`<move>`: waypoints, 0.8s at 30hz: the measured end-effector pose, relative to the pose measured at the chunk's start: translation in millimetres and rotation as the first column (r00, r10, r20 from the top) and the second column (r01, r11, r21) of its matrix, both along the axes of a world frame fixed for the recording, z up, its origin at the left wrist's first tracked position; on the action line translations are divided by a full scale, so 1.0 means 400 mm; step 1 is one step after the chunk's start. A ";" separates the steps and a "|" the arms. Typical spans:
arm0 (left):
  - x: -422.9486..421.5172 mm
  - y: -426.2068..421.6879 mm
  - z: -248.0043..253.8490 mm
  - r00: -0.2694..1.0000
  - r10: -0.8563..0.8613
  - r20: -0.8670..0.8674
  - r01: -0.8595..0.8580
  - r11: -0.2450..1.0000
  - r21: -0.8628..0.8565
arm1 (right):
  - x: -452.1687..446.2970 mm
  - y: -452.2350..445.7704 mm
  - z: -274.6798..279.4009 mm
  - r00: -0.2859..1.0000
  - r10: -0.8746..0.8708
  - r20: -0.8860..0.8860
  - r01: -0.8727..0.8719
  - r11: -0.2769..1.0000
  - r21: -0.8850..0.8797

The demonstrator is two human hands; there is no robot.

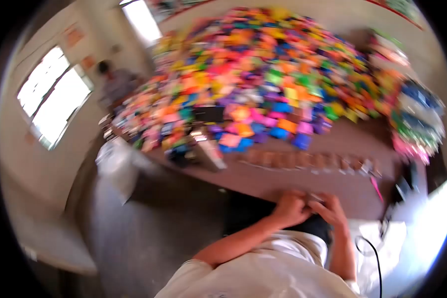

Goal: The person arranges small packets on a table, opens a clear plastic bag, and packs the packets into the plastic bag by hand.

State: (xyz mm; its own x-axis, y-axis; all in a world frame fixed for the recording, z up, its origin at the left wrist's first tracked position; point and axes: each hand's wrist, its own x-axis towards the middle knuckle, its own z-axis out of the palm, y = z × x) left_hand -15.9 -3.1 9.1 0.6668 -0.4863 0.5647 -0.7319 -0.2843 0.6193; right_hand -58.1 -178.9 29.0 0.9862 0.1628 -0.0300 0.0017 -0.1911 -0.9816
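Note:
Near the front edge of the brown table [253,179], my left hand [290,208] and my right hand [331,208] are close together, just above my lap. The fingers of both are bent inward around a small greyish thing [315,198] between them, too blurred to name. Beyond my hands, a row of small brown pieces [303,160] lies across the table. A thin pink item [376,188] lies to the right of my right hand.
A large heap of colourful small pieces [253,64] covers the table's back. Clear plastic bags [419,116] stand right; a white bag [116,161] hangs left. A metallic box-like object [208,151] is at the left edge. Another person [116,84] is at far left. A black cable [377,258] curves lower right.

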 end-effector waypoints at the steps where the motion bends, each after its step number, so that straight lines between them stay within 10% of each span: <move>1: -0.001 0.004 -0.007 1.000 0.019 -0.015 -0.019 0.999 0.032 | 0.001 0.009 -0.005 0.999 -0.029 -0.033 0.031 0.997 0.066; 5: -0.001 -0.019 -0.065 0.994 0.060 -0.094 -0.072 0.990 -0.121 | 0.007 0.019 -0.049 0.995 -0.098 0.004 0.095 0.978 0.187; 8: -0.009 -0.033 -0.082 0.995 0.094 -0.021 -0.093 0.996 0.011 | 0.024 -0.052 -0.057 0.980 -0.038 0.196 0.056 0.994 -0.092; 10: 0.004 -0.036 -0.115 0.994 0.109 -0.028 -0.105 0.990 0.097 | -0.006 0.034 0.152 0.971 0.091 -0.221 -0.196 0.832 -0.520; 17: 0.027 -0.042 -0.126 0.998 0.056 -0.043 -0.052 0.995 0.085 | -0.004 -0.004 0.100 0.985 0.136 -0.105 -0.165 0.577 -0.800; 24: 0.012 -0.029 -0.042 0.997 0.027 -0.079 -0.039 0.988 -0.152 | 0.027 -0.060 -0.013 0.971 0.068 -0.230 -0.125 0.962 -0.244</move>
